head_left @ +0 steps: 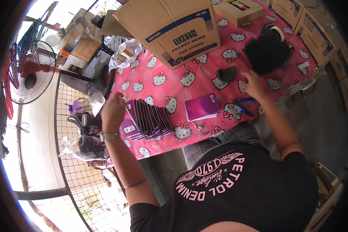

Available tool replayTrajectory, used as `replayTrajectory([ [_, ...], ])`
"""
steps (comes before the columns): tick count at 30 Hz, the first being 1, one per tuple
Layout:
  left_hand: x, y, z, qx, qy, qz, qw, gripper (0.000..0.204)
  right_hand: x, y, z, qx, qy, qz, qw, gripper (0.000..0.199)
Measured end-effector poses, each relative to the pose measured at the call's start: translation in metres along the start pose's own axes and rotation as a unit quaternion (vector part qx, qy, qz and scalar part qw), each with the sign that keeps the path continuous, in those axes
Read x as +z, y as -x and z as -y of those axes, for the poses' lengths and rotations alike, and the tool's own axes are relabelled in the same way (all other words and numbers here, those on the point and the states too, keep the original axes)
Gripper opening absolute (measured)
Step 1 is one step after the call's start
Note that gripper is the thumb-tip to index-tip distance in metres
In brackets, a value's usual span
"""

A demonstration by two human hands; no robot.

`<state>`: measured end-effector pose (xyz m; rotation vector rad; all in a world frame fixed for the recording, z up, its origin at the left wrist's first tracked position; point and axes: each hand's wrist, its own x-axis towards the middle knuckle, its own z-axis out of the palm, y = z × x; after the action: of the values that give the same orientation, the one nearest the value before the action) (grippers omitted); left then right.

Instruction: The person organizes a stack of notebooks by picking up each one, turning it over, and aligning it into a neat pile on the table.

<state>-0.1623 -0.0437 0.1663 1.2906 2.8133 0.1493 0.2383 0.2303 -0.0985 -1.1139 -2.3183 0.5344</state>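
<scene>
"Fingers of the left hand (pixel 113 111) are seen bent by the left end of the stack (pixel 152 120); whether anything is pinched cannot be told. How are the right ones held?"

"On the right hand (pixel 255 87) they are partly spread, near the black bundle (pixel 261 58) toward the table's (pixel 147 92) right edge; nothing is seen between them."

"Which step is in hand?"

"Sorting of notebooks, it may be judged. The stack is set by the near edge, toward the left corner; a small pile (pixel 202 106) is laid to its right. If one is to be lifted, a pinch at a single notebook is called for."

"And their direction?"

"In the stack, coils are turned up, apparently running from far edge toward near. In the pile, the long axis is laid roughly along the near edge, purple cover up."
</scene>
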Motion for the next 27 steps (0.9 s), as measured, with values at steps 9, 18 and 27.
replayTrajectory([
  [9,0.048,0.019,-0.025,0.115,-0.030,-0.175,0.977,0.031,0.001,-0.070,-0.032,0.038,0.295,0.006,0.955,0.017],
  [18,0.202,0.086,-0.145,0.410,0.055,-0.061,0.908,0.034,-0.017,-0.080,-0.009,0.080,0.096,-0.137,0.983,0.024],
  [27,0.168,0.067,-0.127,0.406,0.108,-0.025,0.907,0.027,-0.046,-0.003,0.102,-0.109,-0.241,0.152,0.952,0.023],
])
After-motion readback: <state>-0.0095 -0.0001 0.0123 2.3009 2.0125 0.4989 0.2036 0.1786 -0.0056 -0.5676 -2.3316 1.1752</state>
